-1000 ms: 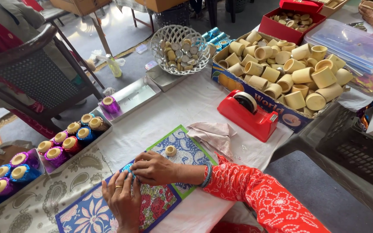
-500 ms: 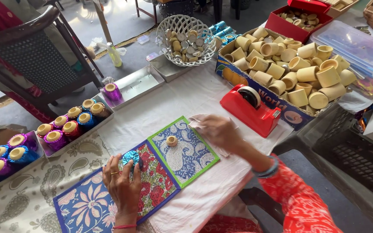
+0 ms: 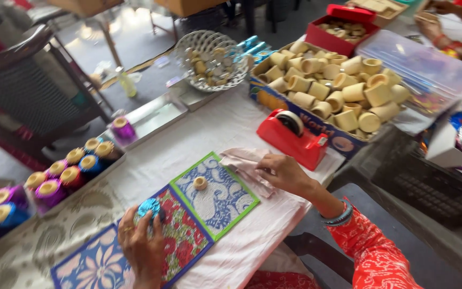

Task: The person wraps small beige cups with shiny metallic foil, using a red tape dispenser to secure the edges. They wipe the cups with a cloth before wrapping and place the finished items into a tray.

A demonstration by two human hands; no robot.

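Cloth-covered table (image 3: 199, 134) beside metal chair (image 3: 22, 91)

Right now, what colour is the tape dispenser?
The tape dispenser is bright red, seen best in the head view.

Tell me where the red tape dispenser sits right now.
In the head view, the red tape dispenser sits right of centre on the white cloth, just beyond the right hand and against the box of tan cups.

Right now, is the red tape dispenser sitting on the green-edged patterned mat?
No, the red tape dispenser stands on the white cloth, beyond the green-edged patterned mat.
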